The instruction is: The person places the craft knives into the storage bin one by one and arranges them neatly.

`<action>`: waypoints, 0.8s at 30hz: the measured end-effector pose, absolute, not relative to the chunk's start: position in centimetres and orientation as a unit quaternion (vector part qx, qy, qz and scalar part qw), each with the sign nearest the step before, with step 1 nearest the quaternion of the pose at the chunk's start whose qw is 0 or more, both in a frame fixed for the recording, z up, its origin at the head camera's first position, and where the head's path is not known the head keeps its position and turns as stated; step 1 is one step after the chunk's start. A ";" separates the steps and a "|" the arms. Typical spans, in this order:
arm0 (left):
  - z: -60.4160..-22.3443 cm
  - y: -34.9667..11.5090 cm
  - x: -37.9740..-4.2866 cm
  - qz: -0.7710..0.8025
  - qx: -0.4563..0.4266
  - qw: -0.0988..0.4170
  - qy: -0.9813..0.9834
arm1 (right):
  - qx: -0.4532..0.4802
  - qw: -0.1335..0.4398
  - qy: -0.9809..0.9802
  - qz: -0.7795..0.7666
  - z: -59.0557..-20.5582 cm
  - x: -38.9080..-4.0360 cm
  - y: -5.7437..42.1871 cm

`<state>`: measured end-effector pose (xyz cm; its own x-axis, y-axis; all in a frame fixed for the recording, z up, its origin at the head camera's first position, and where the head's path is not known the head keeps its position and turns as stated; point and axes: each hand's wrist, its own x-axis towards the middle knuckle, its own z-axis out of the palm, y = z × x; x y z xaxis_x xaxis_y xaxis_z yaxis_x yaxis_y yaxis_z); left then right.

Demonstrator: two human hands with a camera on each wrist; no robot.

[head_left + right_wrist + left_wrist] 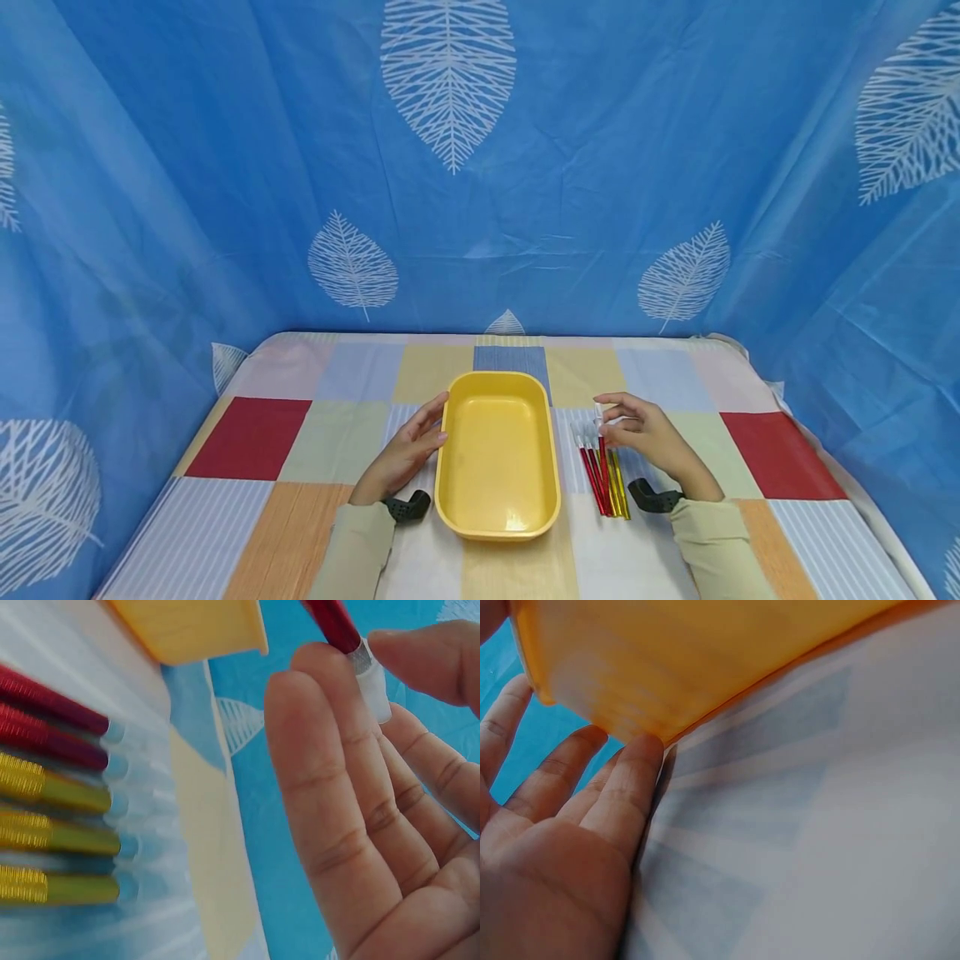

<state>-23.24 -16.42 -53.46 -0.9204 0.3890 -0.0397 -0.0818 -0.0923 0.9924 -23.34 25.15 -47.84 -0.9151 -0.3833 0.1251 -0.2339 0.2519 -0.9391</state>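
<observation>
A yellow rectangular tray [497, 467] with rounded corners lies in the middle of the table. My left hand [405, 452] rests against its left side, fairly straight fingers [634, 776] touching the outer wall. On the tray's right, my right hand [651, 433] pinches the whitish cap end of a slim red pen-like stick [330, 622] between thumb and fingers, its red shaft pointing away from the palm. Beneath it lies a row of similar sticks with clear caps: red ones [52, 739] beside gold ones [64, 834]. What kind they are is not plain.
A patchwork-patterned cloth [330, 442] covers the table. Blue curtains [555, 208] with white leaf prints hang behind it and along both sides. Each wrist wears a dark camera mount, such as the one on the right wrist [652, 497].
</observation>
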 end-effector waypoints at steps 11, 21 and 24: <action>-53.7 -16.6 -23.3 0.737 0.130 0.160 0.644 | -0.238 0.054 0.765 -0.596 -47.3 -23.0 23.4; -53.5 -16.6 -23.1 0.741 0.125 0.161 0.640 | -0.236 0.058 0.769 -0.592 -46.3 -23.3 22.0; -53.4 -16.6 -23.1 0.741 0.121 0.161 0.640 | -0.239 0.055 0.769 -0.590 -46.1 -23.6 21.4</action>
<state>-23.06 -16.56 -53.43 -0.9186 0.3944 -0.0266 -0.0837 -0.1285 0.9882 -23.56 21.45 -46.09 -0.8800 -0.4324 0.1968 -0.3020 0.1894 -0.9343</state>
